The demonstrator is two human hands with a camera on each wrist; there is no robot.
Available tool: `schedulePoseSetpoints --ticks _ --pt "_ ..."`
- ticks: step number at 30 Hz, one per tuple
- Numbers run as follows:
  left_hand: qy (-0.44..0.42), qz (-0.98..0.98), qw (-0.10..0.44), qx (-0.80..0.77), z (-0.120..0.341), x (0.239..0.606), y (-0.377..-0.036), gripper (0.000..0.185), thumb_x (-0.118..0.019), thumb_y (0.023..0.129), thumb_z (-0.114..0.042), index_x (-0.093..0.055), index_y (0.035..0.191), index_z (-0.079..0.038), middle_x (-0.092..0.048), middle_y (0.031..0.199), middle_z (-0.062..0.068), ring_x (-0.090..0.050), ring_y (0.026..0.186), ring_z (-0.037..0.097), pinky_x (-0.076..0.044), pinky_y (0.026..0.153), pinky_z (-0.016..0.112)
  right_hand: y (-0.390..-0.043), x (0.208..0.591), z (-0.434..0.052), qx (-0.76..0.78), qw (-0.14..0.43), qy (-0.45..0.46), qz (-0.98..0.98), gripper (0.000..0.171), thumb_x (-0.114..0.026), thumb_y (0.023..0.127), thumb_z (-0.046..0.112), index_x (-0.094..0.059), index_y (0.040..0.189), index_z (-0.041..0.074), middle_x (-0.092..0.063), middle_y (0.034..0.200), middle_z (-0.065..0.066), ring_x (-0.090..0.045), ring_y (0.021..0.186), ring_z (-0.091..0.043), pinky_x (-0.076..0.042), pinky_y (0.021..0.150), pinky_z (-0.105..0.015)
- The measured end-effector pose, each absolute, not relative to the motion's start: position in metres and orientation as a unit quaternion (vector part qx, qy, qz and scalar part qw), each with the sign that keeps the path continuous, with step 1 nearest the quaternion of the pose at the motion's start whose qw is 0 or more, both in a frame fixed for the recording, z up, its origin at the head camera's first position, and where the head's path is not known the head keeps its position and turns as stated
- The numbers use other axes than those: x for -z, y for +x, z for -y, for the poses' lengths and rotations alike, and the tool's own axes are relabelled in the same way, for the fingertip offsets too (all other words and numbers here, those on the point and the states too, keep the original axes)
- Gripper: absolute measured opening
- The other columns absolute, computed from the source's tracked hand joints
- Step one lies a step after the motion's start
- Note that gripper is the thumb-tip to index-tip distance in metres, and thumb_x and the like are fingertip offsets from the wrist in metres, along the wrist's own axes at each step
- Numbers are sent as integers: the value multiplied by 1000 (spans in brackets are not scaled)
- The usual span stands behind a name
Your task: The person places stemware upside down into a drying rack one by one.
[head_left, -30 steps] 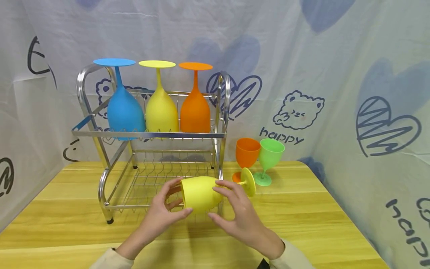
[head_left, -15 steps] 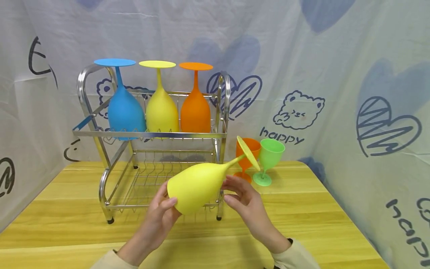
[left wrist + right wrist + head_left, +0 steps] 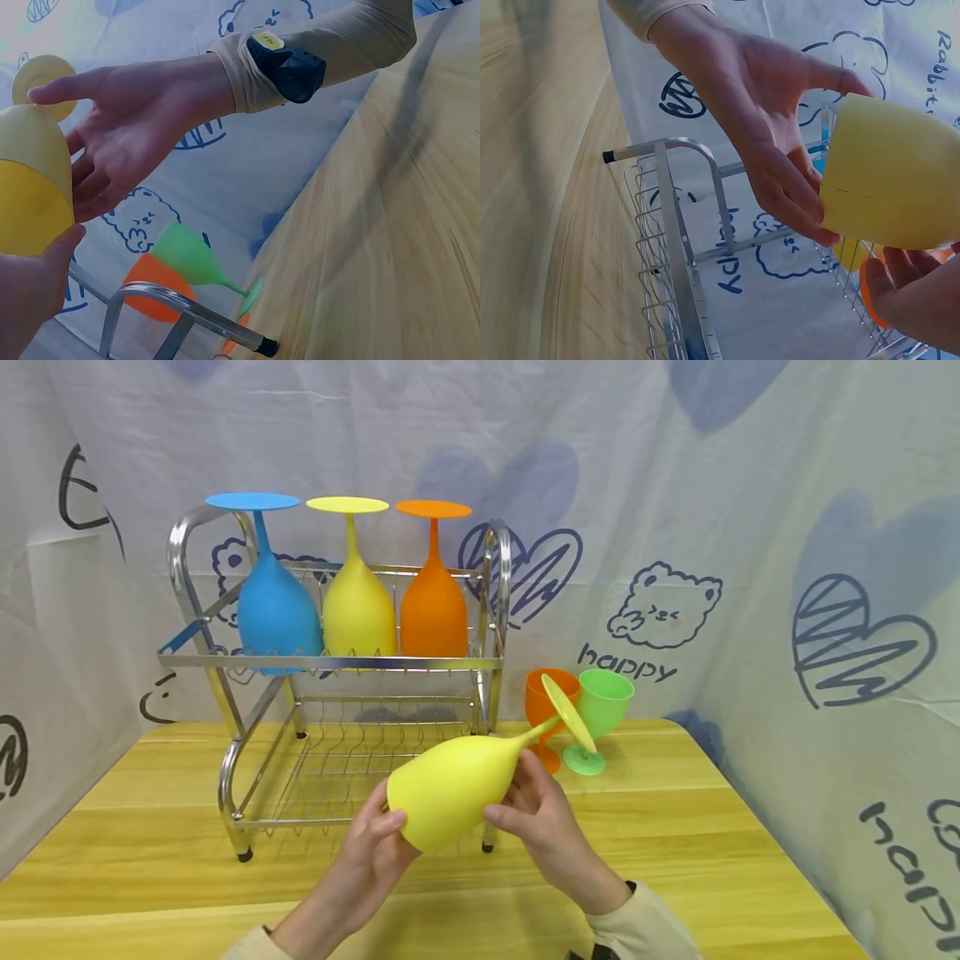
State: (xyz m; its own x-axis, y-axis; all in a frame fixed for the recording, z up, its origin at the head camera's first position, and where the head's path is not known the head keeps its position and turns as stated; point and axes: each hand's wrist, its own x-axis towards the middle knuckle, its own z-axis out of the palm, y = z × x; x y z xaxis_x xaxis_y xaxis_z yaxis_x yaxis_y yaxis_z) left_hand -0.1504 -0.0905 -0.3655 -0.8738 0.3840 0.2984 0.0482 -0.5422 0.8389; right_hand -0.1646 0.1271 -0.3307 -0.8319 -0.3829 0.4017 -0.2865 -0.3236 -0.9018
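A yellow plastic goblet (image 3: pixel 453 789) is held in the air on its side in the head view, mouth down-left and foot up-right. My left hand (image 3: pixel 375 860) grips it by the rim, thumb in front; the right wrist view shows this left hand (image 3: pixel 765 112) spread across the mouth of the bowl (image 3: pixel 892 172). At the stem end, my right hand (image 3: pixel 547 827) cups the bowl, thumb in front and fingers behind. The left wrist view has the right hand (image 3: pixel 135 112) beside the bowl (image 3: pixel 34 172), its thumb by the stem.
A two-tier metal rack (image 3: pixel 330 662) stands behind the hands. On its top tier, upside down, are blue (image 3: pixel 277 610), yellow (image 3: pixel 358 610) and orange (image 3: pixel 433 610) goblets. Upright on the wooden table (image 3: pixel 675 860), right of the rack, are an orange goblet (image 3: pixel 542 697) and a green goblet (image 3: pixel 602 702).
The yellow goblet has tilted, its foot rising from nearly level. The right hand drew back from the bowl, then came in again near the stem; the left thumb now lies on the rim.
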Motion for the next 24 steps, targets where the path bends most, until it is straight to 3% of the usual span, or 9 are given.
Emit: schedulePoseSetpoints --ticks 8,14,19,23,24 --pt "236 -459 123 -848 91 364 -151 49 -49 94 -18 -35 141 -15 -37 138 10 -45 122 24 -41 103 43 -167 333 -127 756 12 -290 -587 63 -75 84 14 -43 138 4 -53 129 -13 -54 115 -25 -50 95 -34" --pt "166 -522 92 -831 100 360 -150 66 -52 94 -11 -19 151 -6 -25 149 19 -40 128 26 -44 102 37 -171 334 -126 720 -43 -308 -620 61 -76 84 15 -47 136 2 -56 127 -10 -55 113 -23 -49 95 -32" --pt "131 -644 -1 -754 128 352 -150 66 -55 96 -5 -19 152 -3 -26 152 15 -38 131 23 -40 100 22 -174 336 -124 661 -99 -325 -669 58 -75 84 13 -49 134 -1 -56 129 -12 -57 111 -22 -48 96 -34" --pt "124 -776 -138 -603 163 350 -154 63 -60 94 -5 -30 149 -2 -33 150 17 -39 129 31 -36 96 10 -175 338 -121 626 -121 -315 -703 57 -75 82 12 -51 133 0 -54 132 -13 -55 113 -24 -47 96 -41" --pt "118 -799 -177 -562 174 350 -155 62 -61 93 -4 -32 148 -1 -33 149 19 -36 130 36 -35 102 16 -176 339 -120 618 -121 -313 -711 59 -76 82 12 -50 134 1 -54 133 -13 -55 114 -24 -47 97 -44"
